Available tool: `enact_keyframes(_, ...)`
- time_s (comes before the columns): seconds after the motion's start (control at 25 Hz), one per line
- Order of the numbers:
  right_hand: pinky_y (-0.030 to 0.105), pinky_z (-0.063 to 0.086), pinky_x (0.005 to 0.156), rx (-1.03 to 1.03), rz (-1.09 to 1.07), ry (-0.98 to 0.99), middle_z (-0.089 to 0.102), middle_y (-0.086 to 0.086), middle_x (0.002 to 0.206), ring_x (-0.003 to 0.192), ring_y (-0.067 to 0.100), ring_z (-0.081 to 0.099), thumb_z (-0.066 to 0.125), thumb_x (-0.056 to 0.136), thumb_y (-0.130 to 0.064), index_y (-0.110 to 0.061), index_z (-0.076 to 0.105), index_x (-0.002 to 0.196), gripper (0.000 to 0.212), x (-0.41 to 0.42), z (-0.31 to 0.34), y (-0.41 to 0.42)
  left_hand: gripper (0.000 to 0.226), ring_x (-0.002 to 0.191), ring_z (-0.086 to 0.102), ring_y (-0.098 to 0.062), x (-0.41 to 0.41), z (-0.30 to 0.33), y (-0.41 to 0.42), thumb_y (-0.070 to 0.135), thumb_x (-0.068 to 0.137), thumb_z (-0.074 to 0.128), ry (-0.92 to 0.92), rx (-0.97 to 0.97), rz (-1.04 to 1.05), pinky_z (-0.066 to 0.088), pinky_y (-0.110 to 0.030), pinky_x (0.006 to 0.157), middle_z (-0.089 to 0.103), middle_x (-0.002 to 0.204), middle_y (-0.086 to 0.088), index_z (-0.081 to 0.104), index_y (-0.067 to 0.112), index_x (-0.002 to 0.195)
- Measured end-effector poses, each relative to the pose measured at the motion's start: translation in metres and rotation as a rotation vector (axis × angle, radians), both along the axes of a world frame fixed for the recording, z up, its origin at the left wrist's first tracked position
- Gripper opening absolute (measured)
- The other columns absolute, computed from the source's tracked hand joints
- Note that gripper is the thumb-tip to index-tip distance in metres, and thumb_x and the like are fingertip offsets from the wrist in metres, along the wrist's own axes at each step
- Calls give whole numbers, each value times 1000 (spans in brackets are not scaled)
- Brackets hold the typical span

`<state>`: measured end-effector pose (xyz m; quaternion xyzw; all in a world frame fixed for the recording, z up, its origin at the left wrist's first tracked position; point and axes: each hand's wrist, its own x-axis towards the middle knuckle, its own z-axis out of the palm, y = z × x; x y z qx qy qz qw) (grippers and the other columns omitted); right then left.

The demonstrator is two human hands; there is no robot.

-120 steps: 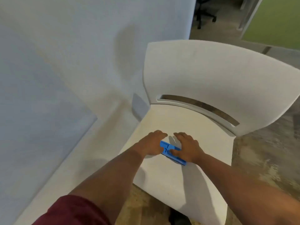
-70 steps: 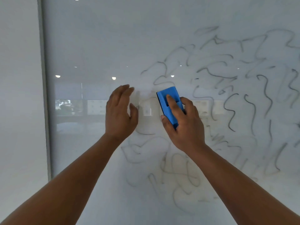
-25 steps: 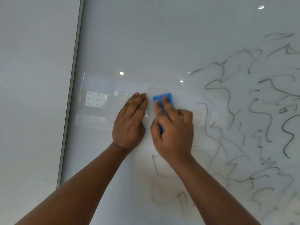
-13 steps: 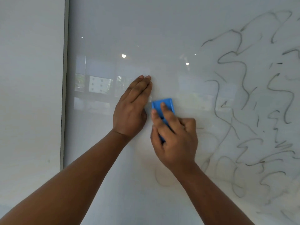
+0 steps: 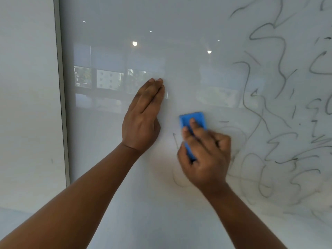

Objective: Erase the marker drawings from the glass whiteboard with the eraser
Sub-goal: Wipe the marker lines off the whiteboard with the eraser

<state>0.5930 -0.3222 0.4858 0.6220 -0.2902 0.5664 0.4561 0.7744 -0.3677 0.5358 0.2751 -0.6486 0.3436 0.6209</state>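
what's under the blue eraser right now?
The blue eraser lies flat on the glass whiteboard, gripped by the right hand. Faint marker lines show beside and below it. Any marks directly beneath are covered.

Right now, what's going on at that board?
A person is wiping a glass whiteboard. The right hand grips a blue eraser against the glass, while the left hand rests flat beside it. Marker scribbles still cover the right side; faint strokes remain beneath the eraser.
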Motion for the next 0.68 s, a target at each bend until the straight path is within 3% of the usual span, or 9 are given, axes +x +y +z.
enact_keyframes(0.16, 37, 43, 84, -23, 23, -188, 67, 9, 134, 99, 22, 61, 71, 93, -20, -14, 73, 121, 29, 11, 39, -11, 47, 139, 43, -37, -3, 0, 0, -20, 90, 42, -1, -11, 3, 33, -39, 120, 52, 142, -25, 53, -11, 135)
enact_keyframes(0.28, 37, 46, 81, 40, 47, -8, 67, 8, 135, 91, 29, 71, 71, 92, -18, -15, 76, 118, 27, 38, 0, -10, 45, 139, 42, -36, 1, 0, 0, -17, 91, 51, -11, -6, -1, 32, -38, 120, 51, 143, -25, 53, -11, 135)
enact_keyframes(0.36, 37, 49, 78, 70, 37, 42, 69, 6, 132, 83, 33, 72, 73, 88, -16, -15, 78, 114, 26, 23, -21, -2, 52, 139, 41, -37, 1, 0, 2, -23, 86, 44, -1, 0, -7, 30, -36, 121, 50, 143, -25, 52, -11, 136)
enact_keyframes(0.56, 38, 41, 83, 23, 17, -255, 65, 11, 137, 101, 21, 57, 69, 94, -22, -13, 70, 125, 32, 26, 21, -13, 53, 138, 43, -39, -5, -2, 2, -26, 84, 42, 26, -6, -18, 33, -40, 120, 52, 142, -26, 53, -12, 135)
enact_keyframes(0.68, 39, 42, 82, 91, 61, -96, 63, 10, 141, 95, 30, 68, 68, 96, -22, -13, 71, 126, 32, 50, -9, -11, 51, 139, 41, -37, -1, -3, 1, -23, 86, 49, 21, 14, -22, 30, -37, 121, 51, 143, -25, 53, -11, 136)
